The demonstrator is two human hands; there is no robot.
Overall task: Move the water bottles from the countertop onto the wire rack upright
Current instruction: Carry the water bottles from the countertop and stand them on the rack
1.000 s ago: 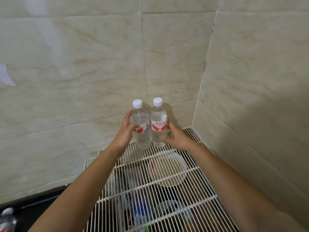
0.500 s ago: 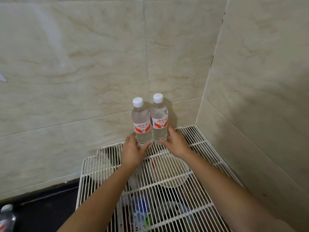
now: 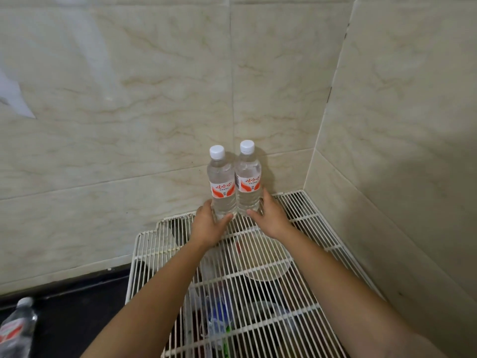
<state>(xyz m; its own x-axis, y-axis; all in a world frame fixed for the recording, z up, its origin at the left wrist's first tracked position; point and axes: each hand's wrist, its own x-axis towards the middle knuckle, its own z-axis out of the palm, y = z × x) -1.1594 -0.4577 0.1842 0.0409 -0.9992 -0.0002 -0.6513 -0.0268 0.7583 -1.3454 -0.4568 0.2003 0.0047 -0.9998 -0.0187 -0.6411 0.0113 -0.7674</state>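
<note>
Two clear water bottles with white caps and red-white labels stand upright side by side at the back of the white wire rack (image 3: 304, 220), against the tiled wall. My left hand (image 3: 209, 226) wraps the base of the left bottle (image 3: 221, 184). My right hand (image 3: 271, 218) cups the base of the right bottle (image 3: 248, 179). A third bottle (image 3: 16, 326) is at the far lower left on the black countertop (image 3: 77, 313).
Under the rack I see a pale round plate (image 3: 263, 262) and several dim items, one of them blue. Tiled walls close the corner behind and to the right of the rack.
My left hand slid from the left bottle's label down to its base. Both bottles now stand closer together on the rack. The camera drew back a little.
</note>
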